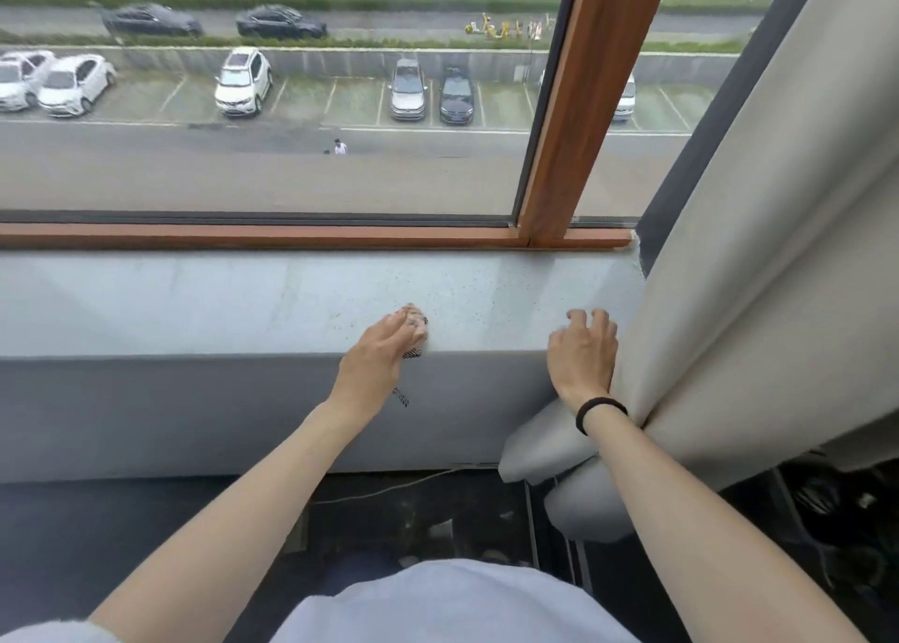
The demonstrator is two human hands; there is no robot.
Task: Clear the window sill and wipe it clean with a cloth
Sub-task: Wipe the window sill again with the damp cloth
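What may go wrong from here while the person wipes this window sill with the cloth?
1. The curtain seems held aside only by the right hand and forearm; it may fall back over the sill.
2. Dark specks lie beside the cloth in the left hand; a sweep toward the front edge may push them to the floor.

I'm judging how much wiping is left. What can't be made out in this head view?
All in the head view.
Cloth: mostly under the left hand; its full size is hidden.
Sill: right end behind the curtain, left end cut off by the picture's edge.
Right hand: its palm side is hidden, so contact with sill or curtain is unclear.
Specks on the sill: too small to tell dirt from pattern.
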